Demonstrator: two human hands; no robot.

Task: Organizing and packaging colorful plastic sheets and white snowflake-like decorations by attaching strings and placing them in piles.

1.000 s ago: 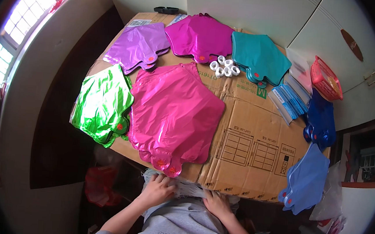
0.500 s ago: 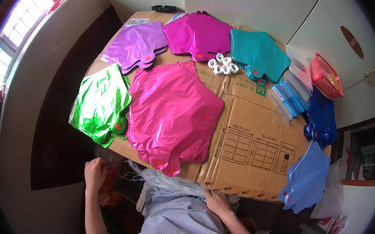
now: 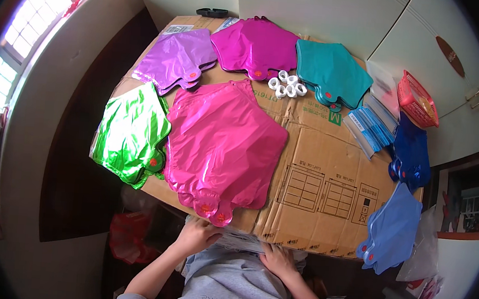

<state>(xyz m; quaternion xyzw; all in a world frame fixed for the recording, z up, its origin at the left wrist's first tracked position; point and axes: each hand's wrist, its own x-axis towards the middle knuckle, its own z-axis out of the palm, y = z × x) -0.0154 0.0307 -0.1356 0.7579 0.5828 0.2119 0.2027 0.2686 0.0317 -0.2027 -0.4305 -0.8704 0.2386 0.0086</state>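
Across the bench (image 3: 327, 173) lies a flattened brown cardboard sheet that covers nearly the whole top and carries stacks of flat foil balloons. Largest of these is the hot pink balloon (image 3: 222, 148), spread near the middle-left with its small tabs hanging over the near edge. Just to its left a shiny green balloon (image 3: 131, 135) overhangs the left edge of the cardboard. Toward the far side sit a lilac balloon stack (image 3: 176, 60), a magenta balloon stack (image 3: 256, 47) and a teal balloon stack (image 3: 330, 72), side by side. On the right edge a light blue balloon stack (image 3: 393, 232) hangs off the near corner, with a dark blue balloon stack (image 3: 412, 154) beyond it and a bundle of clear blue-striped bags (image 3: 371, 129) beside that. A red plastic basket (image 3: 418, 100) stands at the far right corner. Between the magenta and teal stacks lies a cluster of small white tape rolls (image 3: 285, 84). At the near edge, both of the person's hands rest on a thin pile of clear plastic bags (image 3: 243, 241) held against the body below the cardboard: the left hand (image 3: 198, 236) is curled loosely over the pile's left end, just under the pink balloon's tabs, and the right hand (image 3: 277, 259) lies flat, fingers spread, on its right end.
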